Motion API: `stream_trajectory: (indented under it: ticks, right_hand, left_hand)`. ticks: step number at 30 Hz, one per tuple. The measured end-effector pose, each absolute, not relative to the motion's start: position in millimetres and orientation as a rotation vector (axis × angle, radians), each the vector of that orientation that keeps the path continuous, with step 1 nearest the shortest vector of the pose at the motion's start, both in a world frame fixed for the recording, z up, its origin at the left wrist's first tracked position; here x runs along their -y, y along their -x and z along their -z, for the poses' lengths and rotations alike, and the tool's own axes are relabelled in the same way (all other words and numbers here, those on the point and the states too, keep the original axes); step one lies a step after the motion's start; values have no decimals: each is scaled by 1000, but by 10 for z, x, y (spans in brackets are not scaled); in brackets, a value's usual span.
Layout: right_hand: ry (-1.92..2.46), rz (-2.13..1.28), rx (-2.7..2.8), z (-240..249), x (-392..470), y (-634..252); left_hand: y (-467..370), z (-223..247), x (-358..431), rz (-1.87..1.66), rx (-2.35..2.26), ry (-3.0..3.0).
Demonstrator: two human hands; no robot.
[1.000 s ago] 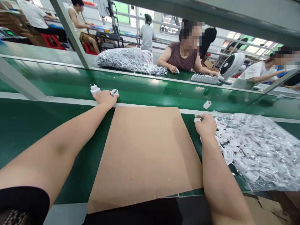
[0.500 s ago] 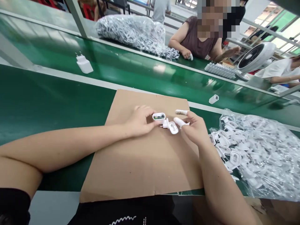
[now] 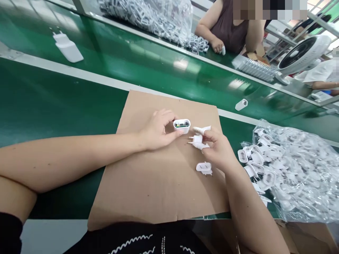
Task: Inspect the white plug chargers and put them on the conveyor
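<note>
Gripping a white charger housing (image 3: 184,131) between thumb and fingers, the left hand (image 3: 162,130) is curling partway around it above a cardboard sheet (image 3: 159,183) at the table's (image 3: 66,102) near edge. The right hand (image 3: 215,144), wearing white finger covers (image 3: 203,129), is pinching a plug cap (image 3: 197,141) near the sheet's right edge, thumb and forefinger slightly parted around it, the prongs pointing left. A second plug cap (image 3: 203,167) is lying on the cardboard below that hand. Inside the housing, a circuit board (image 3: 182,124) is showing at the uncovered end. Right of the sheet, a clear plastic bag (image 3: 312,176) is holding heaped white caps (image 3: 268,178), some lying at its left mouth. Past the table's far edge, another clear bag (image 3: 174,14) is holding small grey frames (image 3: 148,21).
</note>
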State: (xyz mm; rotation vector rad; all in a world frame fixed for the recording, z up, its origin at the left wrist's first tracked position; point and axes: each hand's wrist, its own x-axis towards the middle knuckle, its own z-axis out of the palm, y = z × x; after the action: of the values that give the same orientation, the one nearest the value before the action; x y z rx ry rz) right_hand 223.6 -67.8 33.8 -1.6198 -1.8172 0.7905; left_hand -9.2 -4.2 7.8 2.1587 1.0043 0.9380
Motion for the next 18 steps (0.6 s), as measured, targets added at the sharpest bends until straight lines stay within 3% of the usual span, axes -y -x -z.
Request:
stream_trajectory:
  ticks: [7, 18]
  right_hand:
    - [1663, -652, 1554, -359, 604, -2309]
    - [1292, -1322, 1086, -488, 676, -2141]
  left_hand:
    - [79, -102, 110, -773, -811, -2277]
    - [81, -22, 49, -659, -752, -2293]
